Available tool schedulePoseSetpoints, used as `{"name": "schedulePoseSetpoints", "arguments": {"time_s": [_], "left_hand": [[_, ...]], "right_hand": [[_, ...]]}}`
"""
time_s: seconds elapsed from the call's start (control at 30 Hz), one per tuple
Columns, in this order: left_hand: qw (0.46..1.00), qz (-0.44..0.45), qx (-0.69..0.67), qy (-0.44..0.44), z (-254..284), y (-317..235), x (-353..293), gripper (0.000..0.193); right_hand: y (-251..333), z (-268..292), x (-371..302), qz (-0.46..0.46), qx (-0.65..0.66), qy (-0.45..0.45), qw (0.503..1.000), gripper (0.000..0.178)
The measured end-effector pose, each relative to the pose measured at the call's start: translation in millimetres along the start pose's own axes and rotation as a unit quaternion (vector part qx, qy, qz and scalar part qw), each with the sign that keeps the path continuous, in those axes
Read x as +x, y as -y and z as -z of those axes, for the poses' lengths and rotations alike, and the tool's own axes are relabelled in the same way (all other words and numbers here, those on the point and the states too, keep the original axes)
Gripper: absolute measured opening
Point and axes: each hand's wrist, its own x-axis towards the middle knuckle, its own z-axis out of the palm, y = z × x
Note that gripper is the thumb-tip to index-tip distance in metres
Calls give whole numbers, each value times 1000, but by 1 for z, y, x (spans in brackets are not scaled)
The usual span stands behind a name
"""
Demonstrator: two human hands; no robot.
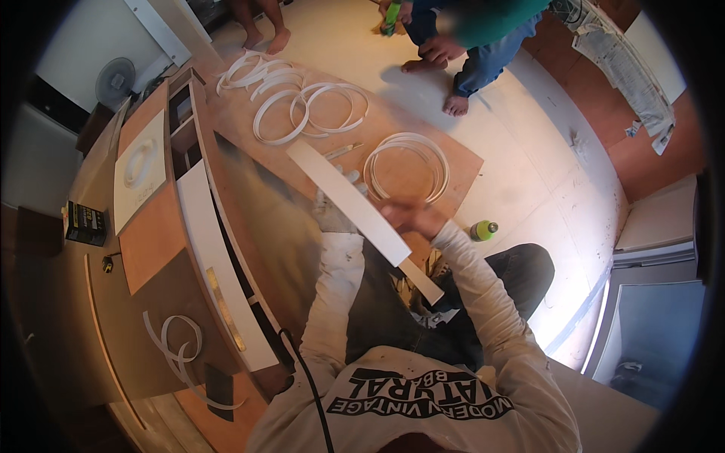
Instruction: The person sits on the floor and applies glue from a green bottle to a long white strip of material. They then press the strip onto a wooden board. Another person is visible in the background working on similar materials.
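A long, narrow white board (355, 198) lies slantwise across my lap. My left hand (334, 211), in a whitish glove, is closed around its left side, with fingertips showing past the far edge. My right hand (414, 217) is bare and meets the board's right edge; motion smears its fingers. Below the board's near end, a smaller pale strip (421, 281) sticks out over my legs. Just beyond my hands, a coil of white edging strip (406, 167) rests on a brown plywood sheet (461, 162), near a slim cutter-like tool (343, 150).
More looped white strips (279, 106) lie farther off. A green bottle (484, 230) stands right of my arm. At left is a long cabinet frame (226, 249) with white panels, a dark can (84, 224) and a tape measure (109, 262). Another person (483, 45) crouches at the far right.
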Motion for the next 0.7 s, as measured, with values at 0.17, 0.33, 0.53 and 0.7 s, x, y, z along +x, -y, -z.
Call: {"name": "schedulePoseSetpoints", "arguments": {"time_s": [0.17, 0.33, 0.53, 0.7], "left_hand": [[995, 64, 71, 8, 19, 27, -3, 47], [988, 157, 9, 11, 8, -29, 16, 52], [977, 205, -47, -39, 64, -55, 83, 47], [966, 214, -129, 72, 151, -75, 136, 48]], "right_hand": [[-18, -20, 7, 30, -68, 123, 990, 35], [19, -18, -30, -117, -44, 121, 985, 19], [51, -9, -107, -120, -65, 128, 982, 16], [59, -6, -161, -134, -68, 115, 982, 14]]}}
